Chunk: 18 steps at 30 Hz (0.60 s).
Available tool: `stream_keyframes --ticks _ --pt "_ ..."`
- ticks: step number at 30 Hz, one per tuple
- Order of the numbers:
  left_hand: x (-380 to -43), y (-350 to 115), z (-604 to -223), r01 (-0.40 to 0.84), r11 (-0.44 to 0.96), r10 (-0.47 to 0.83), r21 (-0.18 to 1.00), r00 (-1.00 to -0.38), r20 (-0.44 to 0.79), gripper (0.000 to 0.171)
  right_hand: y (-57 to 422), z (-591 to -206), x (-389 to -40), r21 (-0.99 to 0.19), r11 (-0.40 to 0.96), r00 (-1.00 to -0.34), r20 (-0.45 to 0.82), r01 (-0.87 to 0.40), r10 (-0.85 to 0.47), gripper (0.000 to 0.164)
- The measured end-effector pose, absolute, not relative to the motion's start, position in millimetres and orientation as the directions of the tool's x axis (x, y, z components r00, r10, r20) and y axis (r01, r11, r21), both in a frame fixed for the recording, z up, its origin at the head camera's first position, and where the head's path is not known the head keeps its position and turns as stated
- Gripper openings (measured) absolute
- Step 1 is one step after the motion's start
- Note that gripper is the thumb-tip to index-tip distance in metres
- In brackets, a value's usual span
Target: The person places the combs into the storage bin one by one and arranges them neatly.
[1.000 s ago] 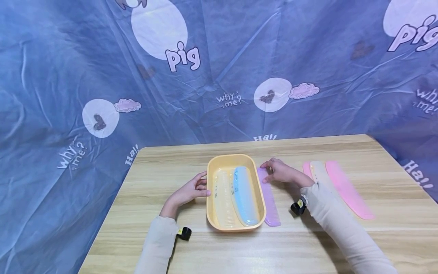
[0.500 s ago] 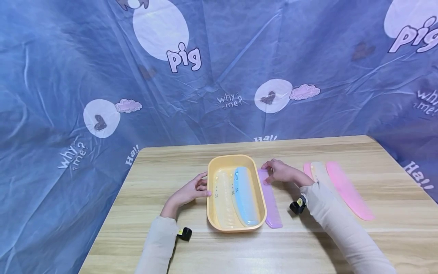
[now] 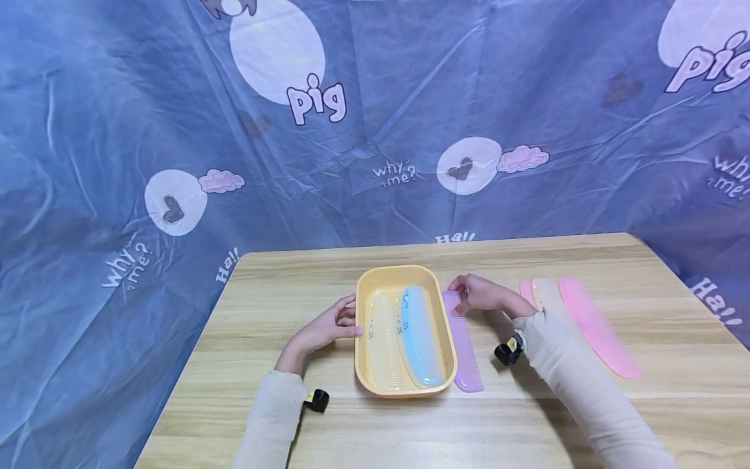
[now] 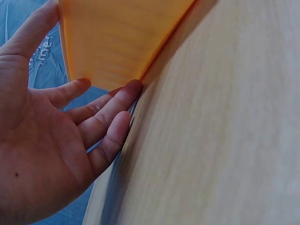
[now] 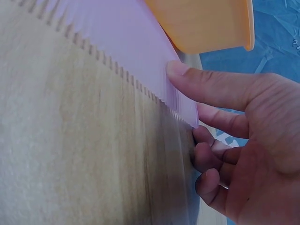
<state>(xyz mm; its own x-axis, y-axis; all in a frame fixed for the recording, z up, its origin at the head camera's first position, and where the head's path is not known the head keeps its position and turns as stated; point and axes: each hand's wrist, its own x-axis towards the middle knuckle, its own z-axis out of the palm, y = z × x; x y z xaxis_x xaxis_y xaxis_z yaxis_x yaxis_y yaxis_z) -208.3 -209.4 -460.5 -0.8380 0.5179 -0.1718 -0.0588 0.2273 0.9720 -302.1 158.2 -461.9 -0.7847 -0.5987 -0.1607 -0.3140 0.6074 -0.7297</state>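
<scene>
A yellow plastic tray (image 3: 404, 393) stands mid-table, holding a cream comb (image 3: 383, 345) and a blue comb (image 3: 420, 339) with a pale comb edge beneath it. My left hand (image 3: 325, 329) is at the tray's left side, thumb at the rim, fingers spread along the outer wall; in the left wrist view the fingers (image 4: 124, 96) are loosely bent against it. Right of the tray lies a purple comb (image 3: 467, 358). My right hand (image 3: 479, 294) pinches its far end; in the right wrist view the thumb (image 5: 187, 77) presses on top and the index finger is at the end edge.
To the right, partly behind my right sleeve, lie a pink comb (image 3: 594, 329), a pale cream comb (image 3: 545, 293) and another pink piece (image 3: 526, 288). A blue printed cloth (image 3: 375, 130) hangs behind the wooden table (image 3: 422, 433).
The purple comb's near end has shifted very slightly rightward beside the tray, with the right hand staying at its far end. The left hand and tray hold their places.
</scene>
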Motion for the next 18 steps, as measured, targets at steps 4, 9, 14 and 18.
stream_keyframes --ticks 4,9,14,18 --pt "-208.4 -209.1 -460.2 -0.064 0.233 0.513 0.970 -0.840 -0.178 0.089 157.8 -462.0 -302.6 -0.738 0.602 -0.779 -0.171 -0.305 -0.604 0.054" --pt "-208.3 -208.4 -459.2 -0.071 0.247 0.501 0.966 -0.844 -0.190 0.090 158.0 -461.7 -302.3 -0.723 0.589 -0.759 -0.139 -0.362 -0.636 0.057" --pt "-208.5 -209.1 -459.6 -0.075 0.246 0.498 0.966 -0.845 -0.192 0.092 158.8 -458.7 -299.0 -0.672 0.622 -0.751 -0.148 -0.401 -0.644 0.063" --pt "-208.0 -210.1 -460.1 -0.075 0.248 0.501 0.966 -0.843 -0.194 0.092 159.2 -456.8 -297.5 -0.659 0.640 -0.744 -0.179 -0.395 -0.643 0.068"
